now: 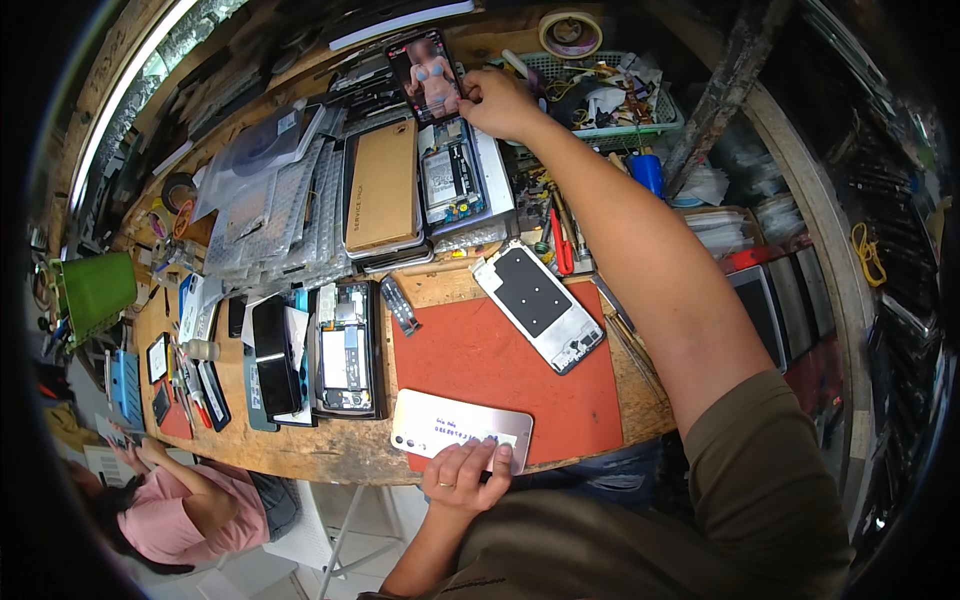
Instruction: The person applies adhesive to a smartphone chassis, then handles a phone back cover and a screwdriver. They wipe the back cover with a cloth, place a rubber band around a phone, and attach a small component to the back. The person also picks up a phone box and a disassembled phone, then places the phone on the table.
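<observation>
My left hand (466, 474) grips a silver phone or back cover (430, 415) with blue handwriting, low over the orange mat (434, 340). Up at the back, my right hand (492, 100) is closed at the right edge of an upright phone (420, 78), whose lit screen shows a picture of a person. Below that phone are an opened phone (450, 175) and a brown box (380, 185). A phone frame (535, 305) with a black center lies slanted on the mat, and a dark flex part (401, 306) lies at its back left corner.
Open phone (344, 350), dark phone (275, 355), clear plastic trays (270, 185) and tools (190, 380) crowd the left. A cluttered basket (620, 115), red pliers (561, 235) and slanting post (715, 105) are rightward. A co-worker (190, 510) in pink sits at lower left.
</observation>
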